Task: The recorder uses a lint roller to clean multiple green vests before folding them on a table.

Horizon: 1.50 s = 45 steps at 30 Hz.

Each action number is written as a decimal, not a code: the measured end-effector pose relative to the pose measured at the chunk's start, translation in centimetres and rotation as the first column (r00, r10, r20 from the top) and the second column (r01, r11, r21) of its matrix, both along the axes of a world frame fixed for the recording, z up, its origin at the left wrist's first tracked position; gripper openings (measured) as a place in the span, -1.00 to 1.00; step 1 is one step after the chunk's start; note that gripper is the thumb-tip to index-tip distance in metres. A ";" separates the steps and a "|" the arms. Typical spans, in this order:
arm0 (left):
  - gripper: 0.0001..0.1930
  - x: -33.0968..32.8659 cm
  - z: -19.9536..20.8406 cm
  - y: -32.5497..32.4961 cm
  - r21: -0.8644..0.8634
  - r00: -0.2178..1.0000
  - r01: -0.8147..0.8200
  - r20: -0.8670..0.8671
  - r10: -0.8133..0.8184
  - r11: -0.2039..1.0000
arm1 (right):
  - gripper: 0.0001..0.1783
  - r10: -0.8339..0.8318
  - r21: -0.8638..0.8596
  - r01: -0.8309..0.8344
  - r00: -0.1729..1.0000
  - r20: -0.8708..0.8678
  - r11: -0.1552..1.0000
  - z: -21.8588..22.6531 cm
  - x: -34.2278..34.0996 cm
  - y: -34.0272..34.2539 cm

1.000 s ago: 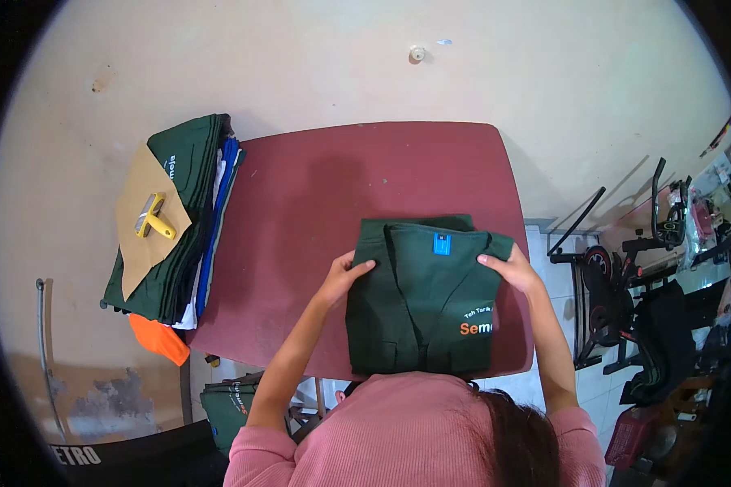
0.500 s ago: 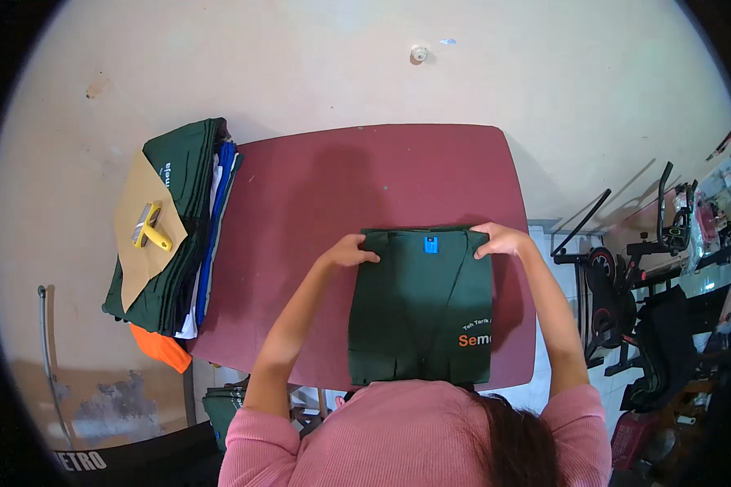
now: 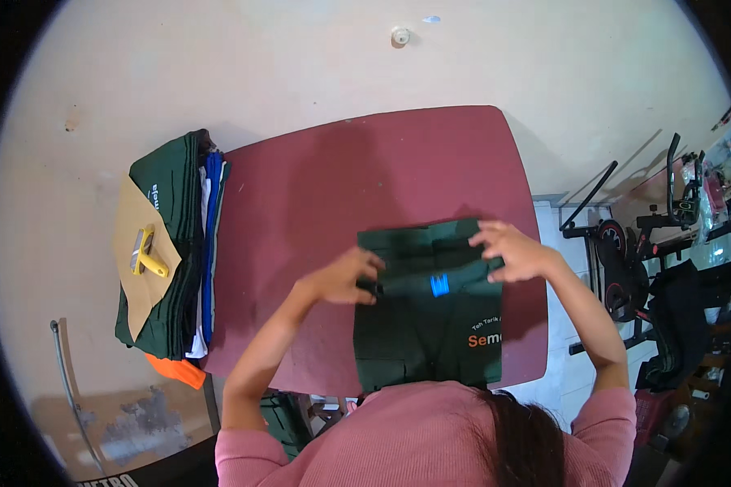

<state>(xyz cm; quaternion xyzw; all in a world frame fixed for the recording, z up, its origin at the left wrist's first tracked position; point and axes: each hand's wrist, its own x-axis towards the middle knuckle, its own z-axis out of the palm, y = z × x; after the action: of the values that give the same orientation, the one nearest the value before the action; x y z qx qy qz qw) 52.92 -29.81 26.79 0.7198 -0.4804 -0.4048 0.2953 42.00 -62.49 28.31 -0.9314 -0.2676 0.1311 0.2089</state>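
A dark green folded garment (image 3: 426, 341) lies on the near part of the maroon tabletop, with white and orange lettering at its lower right. The upper edge of its top layer, with a blue label (image 3: 439, 285), sits lower than the layer beneath, so a band of green cloth shows beyond it. At the left side of that edge my left hand (image 3: 345, 276) hovers with thumb and fingers apart. My right hand (image 3: 516, 253) is over the upper right corner, fingers spread and curved. Contact with the cloth is hard to make out at either hand.
At the table's (image 3: 300, 195) left stands a stack of folded garments (image 3: 183, 243), topped by brown card (image 3: 138, 302) and a yellow-handled tool (image 3: 148, 253). An orange cloth (image 3: 176, 371) hangs below it. An exercise bike (image 3: 625, 252) stands on the right, beyond the table edge.
The garment's labelled upper edge has come down toward me, uncovering cloth behind it. My hands have left their pinch on the top corners, and their fingers have spread. The view has shifted slightly.
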 end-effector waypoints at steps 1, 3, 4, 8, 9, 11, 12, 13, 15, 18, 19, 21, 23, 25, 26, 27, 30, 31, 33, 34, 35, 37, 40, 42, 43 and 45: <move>-0.73 1.2 -0.4 -0.3 -0.009 0.975 -0.018 0.222 0.020 1.000 | -0.66 -0.047 0.064 0.047 0.999 -0.014 0.997 -1.3 1.0 -0.5; -0.70 4.3 -1.8 -1.4 -0.022 0.899 -0.037 0.437 0.043 0.999 | -0.62 -0.102 0.081 0.113 0.986 -0.130 0.990 -3.0 3.9 -1.0; -0.63 5.6 -2.4 -2.0 0.096 0.904 -0.063 0.428 0.015 0.993 | -0.58 -0.154 0.092 0.182 0.957 -0.245 0.979 -3.6 5.1 -1.1; -0.52 7.8 -4.6 -3.2 0.306 0.959 -0.011 0.273 -0.076 0.952 | -0.48 -0.248 0.029 0.291 0.859 -0.448 0.956 -6.0 7.5 -1.2; -0.52 8.1 -5.1 -3.1 0.307 0.958 -0.010 0.276 -0.079 0.952 | -0.47 -0.218 0.002 0.243 0.876 -0.429 0.970 -6.0 7.9 -1.0; -0.59 8.3 -5.4 -3.1 0.282 0.996 0.034 0.064 -0.054 0.959 | -0.46 -0.172 0.023 0.207 0.865 -0.472 0.978 -6.7 8.7 -0.9; -0.59 8.3 -5.4 -3.3 0.280 0.996 0.042 0.069 -0.063 0.959 | -0.46 -0.123 0.044 0.170 0.848 -0.515 0.985 -6.9 8.9 -1.1; -0.57 8.2 -5.3 -3.3 0.269 0.998 0.038 0.040 -0.051 0.962 | -0.46 -0.132 0.042 0.178 0.849 -0.511 0.983 -7.2 9.0 -1.4; -0.56 8.0 -3.8 -3.7 0.261 0.999 0.027 0.010 -0.030 0.965 | -0.49 -0.080 0.052 0.127 0.842 -0.533 0.991 -7.0 9.2 -0.9; -0.52 7.0 -1.6 -5.2 0.509 0.984 0.096 0.079 -0.157 0.855 | -0.55 -0.025 0.031 0.047 0.864 -0.503 0.998 -5.5 8.8 -0.6; -0.54 6.3 -1.1 -5.3 0.515 0.962 0.105 0.165 -0.218 0.851 | -0.55 -0.024 0.032 0.046 0.861 -0.509 0.998 -5.3 8.3 -0.4; -0.56 4.9 -0.1 -4.9 0.523 0.930 0.110 0.246 -0.273 0.845 | -0.62 0.043 -0.055 -0.063 0.953 -0.301 0.996 -4.6 7.0 0.6; -0.62 2.8 0.4 -4.0 0.435 0.907 0.154 0.293 -0.302 0.887 | -0.63 0.018 -0.098 -0.069 0.896 -0.443 0.993 -2.6 5.6 1.7; -0.65 0.8 0.2 -3.4 0.435 0.883 0.193 0.313 -0.348 0.880 | -0.64 0.028 -0.092 -0.104 0.799 -0.601 0.990 -3.8 4.0 1.6; -0.68 -0.1 0.3 -3.1 0.433 0.856 0.220 0.344 -0.386 0.874 | -0.64 0.033 -0.092 -0.110 0.799 -0.601 0.990 -3.5 3.1 1.9; -0.68 -0.6 0.3 -3.1 0.501 0.812 0.255 0.353 -0.464 0.827 | -0.64 0.055 -0.130 -0.146 0.844 -0.534 0.981 -2.9 2.0 2.1; -0.69 -3.0 -0.8 -1.9 0.490 0.810 0.226 0.386 -0.441 0.842 | -0.65 0.086 -0.137 -0.180 0.856 -0.509 0.974 -3.4 -0.2 2.8; -0.65 -3.5 -1.1 -1.9 0.520 0.834 0.240 0.322 -0.449 0.820 | -0.64 0.087 -0.162 -0.195 0.855 -0.512 0.967 -3.6 -0.9 3.2; -0.62 -4.4 -1.7 -1.6 0.517 0.828 0.228 0.344 -0.444 0.825 | -0.62 0.073 -0.203 -0.201 0.860 -0.504 0.958 -4.2 -1.9 3.7; -0.59 -4.6 -2.1 -1.4 0.515 0.822 0.214 0.365 -0.438 0.830 | -0.62 0.076 -0.204 -0.204 0.860 -0.504 0.958 -4.2 -1.9 3.7; -0.59 -4.3 -2.4 -1.0 0.518 0.824 0.206 0.365 -0.433 0.830 | -0.62 0.074 -0.182 -0.202 0.840 -0.538 0.962 -4.1 -1.5 3.6; -0.60 -2.6 -2.9 -0.6 0.418 0.929 0.184 0.221 -0.297 0.889 | -0.56 0.076 -0.080 -0.162 0.772 -0.631 0.984 -4.1 -0.8 2.7; -0.54 1.1 -3.0 -0.7 0.465 0.988 0.125 -0.136 -0.069 0.877 | -0.38 0.148 0.197 0.019 0.593 -0.791 0.980 -4.7 1.2 0.7; -0.56 2.8 -4.2 -0.2 0.411 0.979 -0.003 -0.185 0.086 0.912 | -0.39 0.033 0.211 0.212 0.626 -0.779 0.954 -3.9 2.1 0.5; -0.58 3.2 -4.8 0.2 0.362 0.942 -0.133 -0.244 0.231 0.923 | -0.42 -0.038 0.253 0.390 0.602 -0.797 0.886 -4.2 2.6 0.5; -0.59 3.3 -6.1 0.2 0.301 0.874 -0.334 -0.255 0.413 0.893 | -0.45 -0.109 0.281 0.556 0.566 -0.817 0.783 -4.5 2.9 0.3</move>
<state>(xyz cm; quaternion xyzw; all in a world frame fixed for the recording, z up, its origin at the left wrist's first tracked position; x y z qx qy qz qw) 56.20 -29.58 20.68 0.7573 -0.2240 -0.5049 0.3485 44.92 -62.16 23.78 -0.7284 0.0108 0.3922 0.5616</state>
